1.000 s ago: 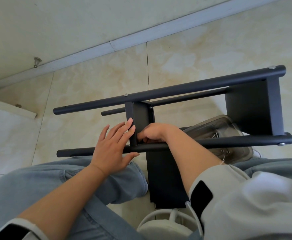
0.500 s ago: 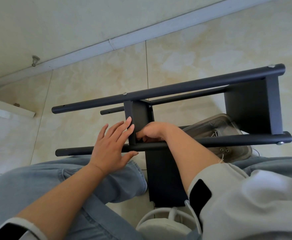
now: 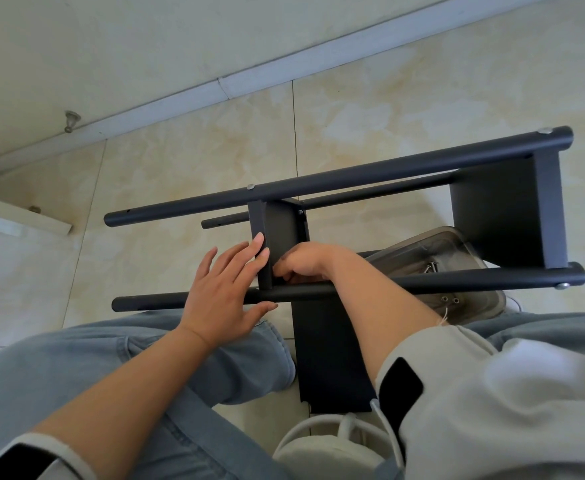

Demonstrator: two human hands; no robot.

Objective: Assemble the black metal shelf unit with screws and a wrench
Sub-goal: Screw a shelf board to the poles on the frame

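Note:
The black metal shelf unit (image 3: 381, 169) lies on its side on the tiled floor, its round tubes running left to right. A middle shelf panel (image 3: 282, 230) and an end panel (image 3: 498, 216) sit between the tubes. My left hand (image 3: 223, 289) lies flat, fingers apart, against the middle panel's edge and the near tube (image 3: 457, 280). My right hand (image 3: 304, 263) is curled just right of that panel where it meets the near tube; whatever its fingers pinch is hidden. Silver screw heads show at the joints (image 3: 250, 186).
A clear plastic tray (image 3: 457, 251) with loose screws lies on the floor behind the near tube, right of my right hand. A spare black panel (image 3: 329, 358) lies flat between my knees. A white round object (image 3: 322, 452) sits at the bottom. The wall baseboard (image 3: 180, 95) runs behind.
Almost nothing differs. Both hands stay at the joint of the middle panel and the near tube; the view has shifted very slightly.

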